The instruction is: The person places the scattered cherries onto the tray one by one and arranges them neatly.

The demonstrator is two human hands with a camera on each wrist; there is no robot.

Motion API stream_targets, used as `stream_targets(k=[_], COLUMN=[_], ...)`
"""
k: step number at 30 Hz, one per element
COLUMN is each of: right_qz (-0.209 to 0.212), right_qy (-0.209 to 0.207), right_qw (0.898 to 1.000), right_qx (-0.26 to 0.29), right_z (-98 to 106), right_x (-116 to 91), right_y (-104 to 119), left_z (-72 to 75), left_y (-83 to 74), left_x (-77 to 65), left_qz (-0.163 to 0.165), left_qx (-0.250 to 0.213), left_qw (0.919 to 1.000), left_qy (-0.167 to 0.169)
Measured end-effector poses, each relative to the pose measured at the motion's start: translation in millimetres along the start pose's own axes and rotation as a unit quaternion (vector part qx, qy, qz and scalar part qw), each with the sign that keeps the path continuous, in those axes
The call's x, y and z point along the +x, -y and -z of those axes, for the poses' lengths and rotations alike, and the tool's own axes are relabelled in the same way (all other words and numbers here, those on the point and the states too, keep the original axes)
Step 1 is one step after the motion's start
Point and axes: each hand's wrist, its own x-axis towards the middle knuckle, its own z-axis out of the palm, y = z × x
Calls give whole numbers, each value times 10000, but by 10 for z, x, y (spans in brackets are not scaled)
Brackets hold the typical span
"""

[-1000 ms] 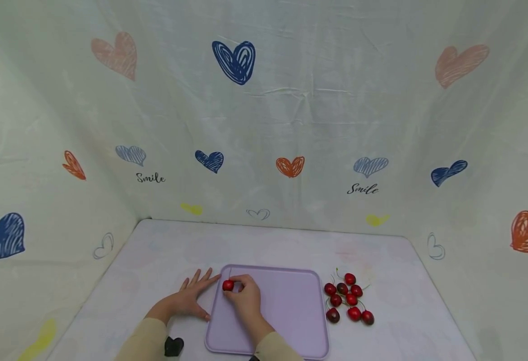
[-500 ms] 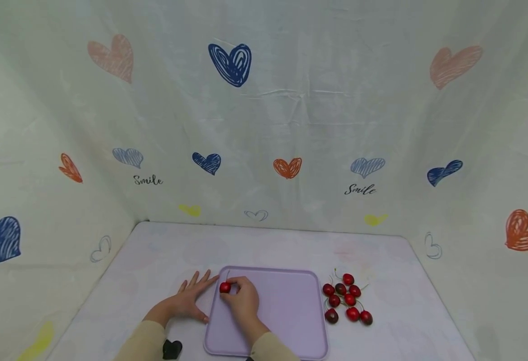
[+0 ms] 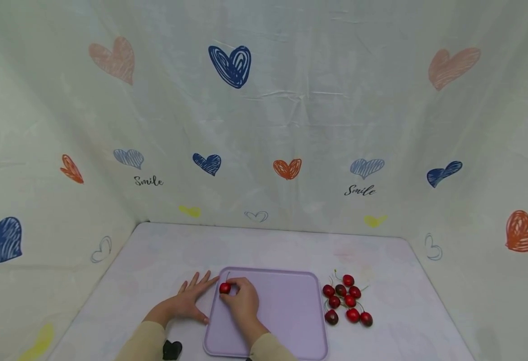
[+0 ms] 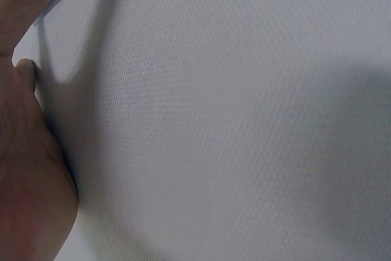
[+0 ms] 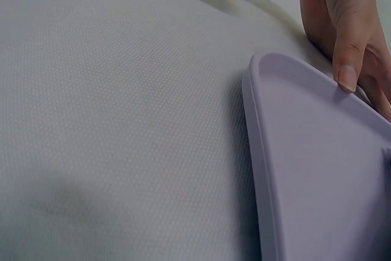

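Observation:
In the head view, my right hand (image 3: 244, 303) pinches a red cherry (image 3: 225, 288) between thumb and fingertips. The cherry is at the back left corner of a pale purple tray (image 3: 286, 311), its thin stem pointing up. Spread fingers lie along the tray's left side on my left hand (image 3: 183, 304), whose thumb touches the rim. That same left hand (image 5: 348, 35) shows in the right wrist view, thumb on the tray (image 5: 311, 145). Only part of the left hand (image 4: 30, 169) shows in the left wrist view, against white cloth.
Several loose cherries (image 3: 353, 315) with stems lie on the white tabletop (image 3: 394, 281) right of the tray. Behind the table hangs a pale curtain (image 3: 254, 125) printed with hearts. A dark heart-shaped thing (image 3: 172, 349) is beside the left sleeve.
My right hand has shifted very slightly left with the cherry, then stayed almost still. The left hand keeps its place at the tray's edge. The head view has shifted a little.

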Motion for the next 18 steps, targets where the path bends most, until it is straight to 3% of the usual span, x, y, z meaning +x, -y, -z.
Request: stream_targets(k=[5, 9, 14, 18], right_qz=[46, -168, -470, -420], right_qy=[-9, 204, 513, 655], right_qw=[9998, 9959, 9841, 9799], right_qx=[173, 867, 1635, 1839], right_z=[-1, 57, 273, 493], right_x=[0, 9, -6, -40], right_y=[-15, -21, 9, -3], left_z=[-5, -7, -7, -12], left_y=[12, 10, -14, -17], left_x=[11, 11, 1, 8], left_qz=[110, 173, 256, 312], left_qx=[24, 78, 105, 115], left_qw=[9999, 9998, 9996, 9994], left_qy=[17, 22, 64, 45])
